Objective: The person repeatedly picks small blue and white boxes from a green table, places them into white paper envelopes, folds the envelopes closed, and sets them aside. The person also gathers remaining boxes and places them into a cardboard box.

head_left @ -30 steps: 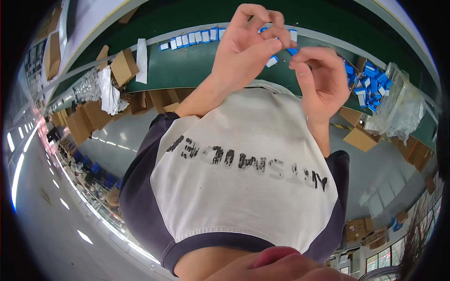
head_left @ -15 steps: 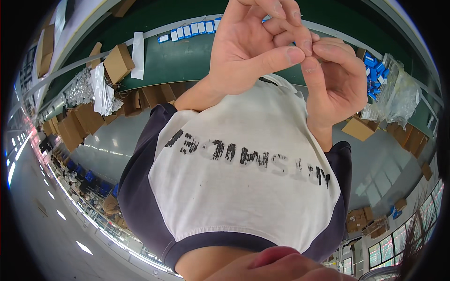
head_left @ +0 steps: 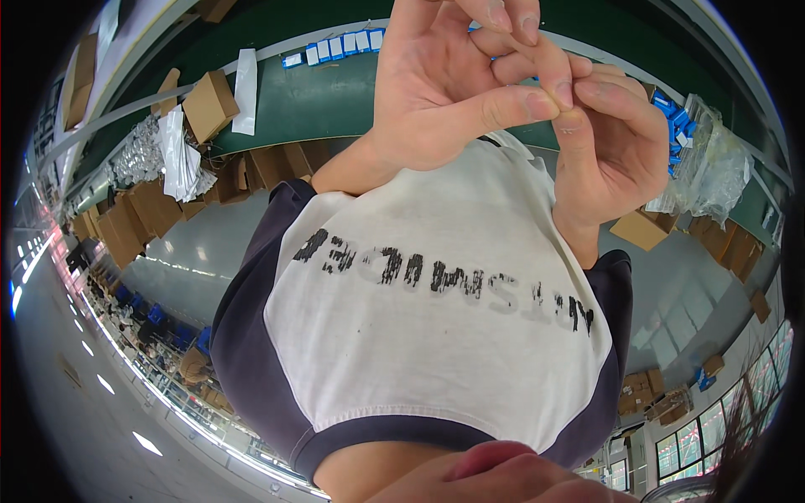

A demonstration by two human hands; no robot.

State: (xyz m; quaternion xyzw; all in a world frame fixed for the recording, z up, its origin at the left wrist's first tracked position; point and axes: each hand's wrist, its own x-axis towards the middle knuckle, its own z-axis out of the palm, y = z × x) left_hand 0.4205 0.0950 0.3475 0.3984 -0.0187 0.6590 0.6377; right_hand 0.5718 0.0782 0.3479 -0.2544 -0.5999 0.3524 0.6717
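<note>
Both of my hands are raised above the green worktable, close together. My left hand (head_left: 453, 101) is closed in a pinch, its thumb and index fingertips pressed together and touching the fingertips of my right hand. My right hand (head_left: 616, 142) also pinches, thumb against index finger, the other fingers curled. Whatever lies between the fingertips is hidden or too small to make out. Behind the hands, a row of small blue boxes with white labels (head_left: 335, 48) lines the table's far side.
The green worktable (head_left: 323, 101) carries an open cardboard box (head_left: 210, 109) and crumpled clear plastic bags (head_left: 138, 159) on the left. At right lie a heap of blue boxes (head_left: 675, 126) and a clear plastic bag (head_left: 717, 168). Cardboard boxes (head_left: 151, 214) stand below the table edge.
My joined fingertips have shifted slightly right and down in the view. The pinch stays, and the table's things sit almost where they were.
</note>
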